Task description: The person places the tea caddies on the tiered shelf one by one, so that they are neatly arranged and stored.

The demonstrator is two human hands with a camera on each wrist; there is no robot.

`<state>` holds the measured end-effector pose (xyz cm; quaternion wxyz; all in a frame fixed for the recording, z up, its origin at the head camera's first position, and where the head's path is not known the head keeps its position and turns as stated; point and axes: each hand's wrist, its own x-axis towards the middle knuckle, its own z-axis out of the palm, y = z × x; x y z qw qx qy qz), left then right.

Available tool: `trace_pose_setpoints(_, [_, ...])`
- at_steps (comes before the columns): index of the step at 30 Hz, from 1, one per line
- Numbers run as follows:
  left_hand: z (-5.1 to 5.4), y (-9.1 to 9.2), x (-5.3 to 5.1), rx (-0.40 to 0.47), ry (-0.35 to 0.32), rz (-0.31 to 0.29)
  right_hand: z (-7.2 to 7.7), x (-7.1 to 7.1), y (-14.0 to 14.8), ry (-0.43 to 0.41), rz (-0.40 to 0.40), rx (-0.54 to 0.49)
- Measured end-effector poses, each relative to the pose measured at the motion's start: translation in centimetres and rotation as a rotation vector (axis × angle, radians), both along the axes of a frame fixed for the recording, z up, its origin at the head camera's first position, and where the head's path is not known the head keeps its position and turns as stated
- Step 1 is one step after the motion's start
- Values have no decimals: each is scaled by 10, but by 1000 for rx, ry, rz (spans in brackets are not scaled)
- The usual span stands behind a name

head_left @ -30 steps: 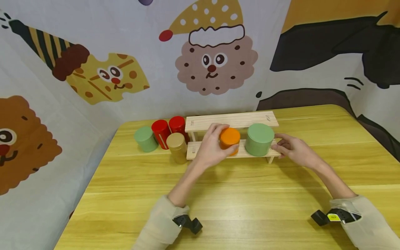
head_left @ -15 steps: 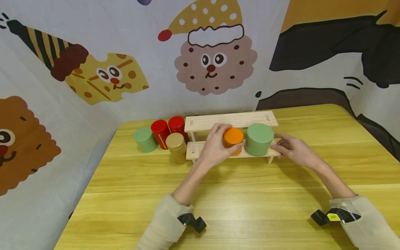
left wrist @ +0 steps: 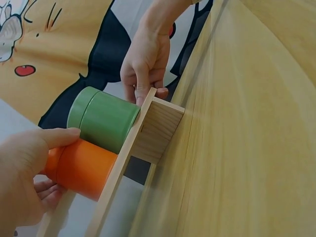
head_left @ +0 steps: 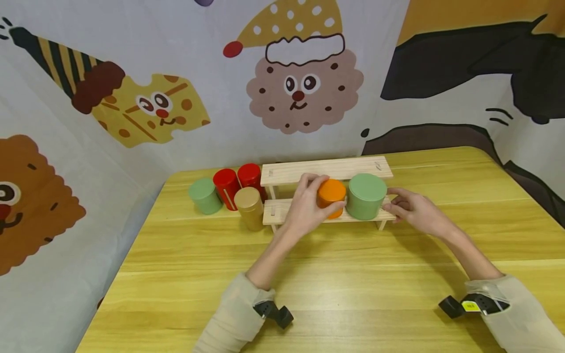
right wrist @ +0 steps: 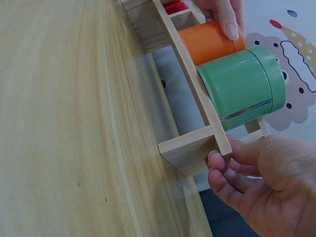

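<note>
Orange canister (head_left: 332,192) was upright on the lower tier (head_left: 275,212) of the wooden stand (head_left: 326,170), right up beside the big green canister (head_left: 366,197). Couldn't confirm contact. My left hand (head_left: 305,205) had it gripped, thumb on the near side, fingers behind.

Delta over the last second: orange had shifted right, so the gap to green was almost gone. Green hadn't moved. Net effect, my read: the two stood as a side-by-side pair, with bare tier left of my hand. My right hand (head_left: 417,211) was pinching the right end of the lower board, same as before; probably bracing the stand.

Materials: both canisters smooth plain cylinders with a lid seam; metal or plastic, can't say. Big green was wider, with a narrow shiny strip down its side. Stand was pale, straight-edged wood, grain showing on the leg.

Left of the stand, on the desk (head_left: 353,294): gold canister (head_left: 250,210), one red canister (head_left: 226,189), second red canister (head_left: 251,177), small green canister (head_left: 206,196). Desk was yellowish woodgrain. Behind: cartoon-print cloth (head_left: 176,29), softly creased.
</note>
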<state>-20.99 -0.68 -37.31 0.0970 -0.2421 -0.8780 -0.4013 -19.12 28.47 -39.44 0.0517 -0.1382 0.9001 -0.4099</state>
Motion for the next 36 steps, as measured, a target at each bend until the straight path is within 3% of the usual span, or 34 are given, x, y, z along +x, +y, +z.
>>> trace_pose_setpoints(7, [1,0,1,15,-31,14,0,1,0,1,0,0])
trace_pose_setpoints(16, [14,-11,4,47,-25,3,0,1,0,-3,2,-3])
trace_pose_setpoints(25, [22,-26,5,130,33,-15,0,1,0,-2,3,-2])
trace_pose_setpoints(36, [17,-47,4,216,151,-9,0,1,0,0,-1,-6])
